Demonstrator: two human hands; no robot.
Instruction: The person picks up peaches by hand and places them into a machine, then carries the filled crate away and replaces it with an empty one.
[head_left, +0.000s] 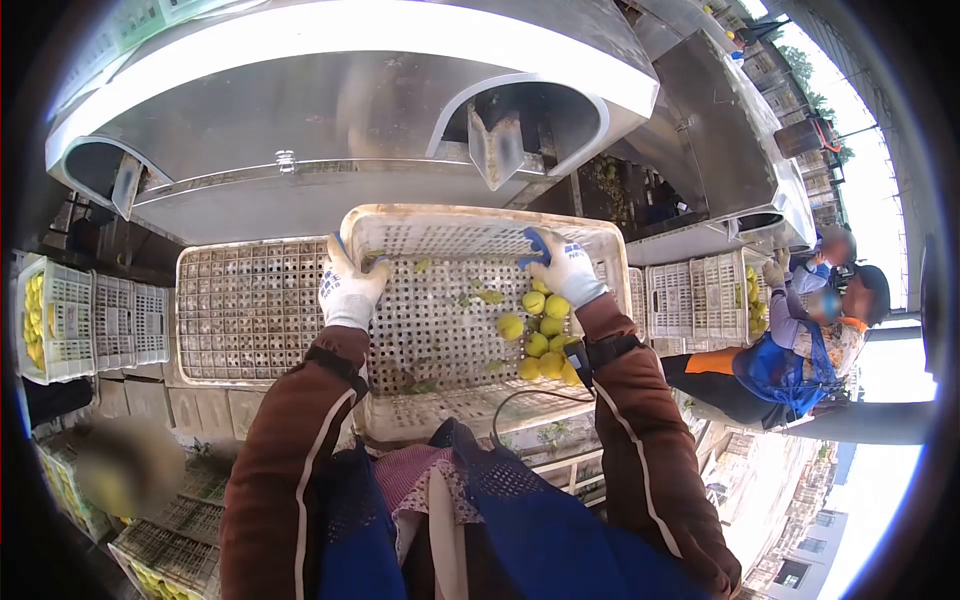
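A big, dirty white plastic crate (430, 395) lies in front of me, with a cluster of yellow-green round fruits (551, 325) and a few loose leaves at its right side. My left hand (350, 288), in a white work glove with blue on the fingers, straddles the crate's left wall near the far corner, thumb inside and fingers outside. My right hand (566, 270), gloved alike, is over the inside of the crate just above the fruits, near the far wall. Its thumb and fingers are apart with nothing between them.
Another white crate (250, 312) adjoins on the left. A metal machine (320, 115) with chute openings stands behind the crates. Stacked crates of fruit (60, 320) are at far left. On the right, a person (800, 340) stands beside more crates (705, 298).
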